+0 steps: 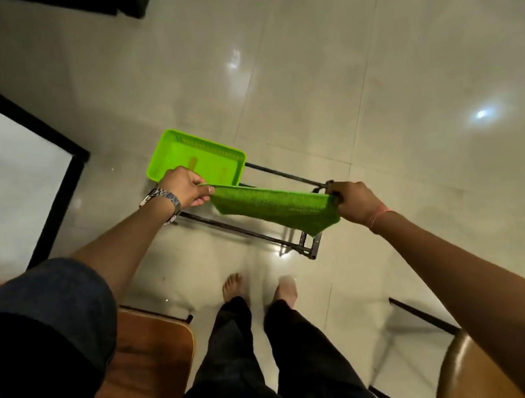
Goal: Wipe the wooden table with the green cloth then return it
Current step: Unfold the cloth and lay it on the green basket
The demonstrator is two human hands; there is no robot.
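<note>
Head view, looking down: my left hand (186, 186) pinches one end of the green cloth (274, 206), my right hand (357, 201) grasps the other, stretching it above a black metal rack (279, 175) beside a bright green tray (193, 158). I judge this the return step: keep the cloth taut, lower it evenly. Only a corner of the wooden counter (149, 363) shows; the rack's legs are partly hidden.

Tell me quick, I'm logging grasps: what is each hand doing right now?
Left hand: pinches one end of the green cloth.
Right hand: grips the cloth's other end.
</note>
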